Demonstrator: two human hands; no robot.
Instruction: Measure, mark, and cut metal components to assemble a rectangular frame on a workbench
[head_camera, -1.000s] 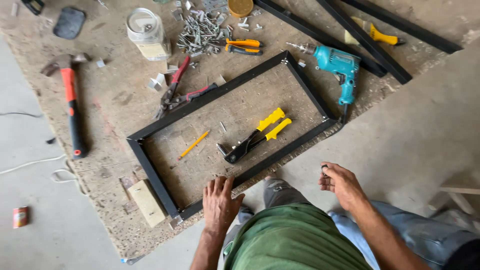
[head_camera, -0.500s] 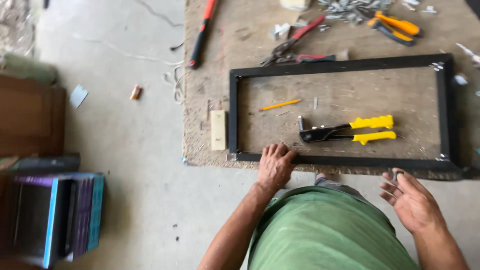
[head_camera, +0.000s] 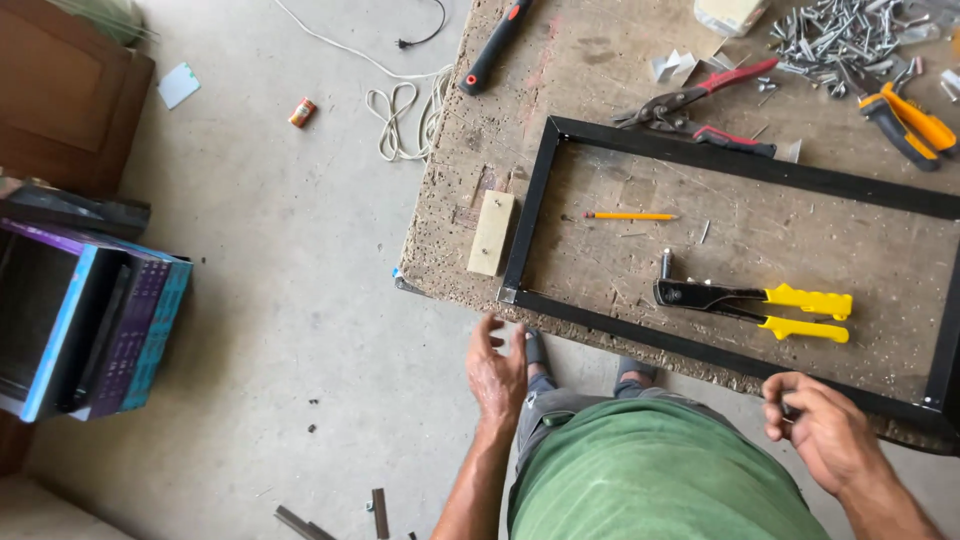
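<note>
Black metal frame (head_camera: 528, 215): laid flat on desk (head_camera: 450, 225), near corner just beyond left hand.
Left hand (head_camera: 497, 372): lifted off frame since earlier, open, empty.
Right hand (head_camera: 815, 432): fingers curled at frame's near rail; contents cannot be told.

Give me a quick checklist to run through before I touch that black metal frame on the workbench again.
1. Left hand free: ok, open, off the bench edge.
2. Right hand free: cannot tell, fingers curled, maybe pinching something small.
3. Black rectangular metal frame flat on the chipboard workbench: ok.
4. Yellow-handled rivet tool within reach: ok, lying inside the frame.
5. Yellow pencil clear of the frame bars: ok.
6. Small wooden block clear of the frame: cannot tell, it sits close beside the frame's left bar.
</note>
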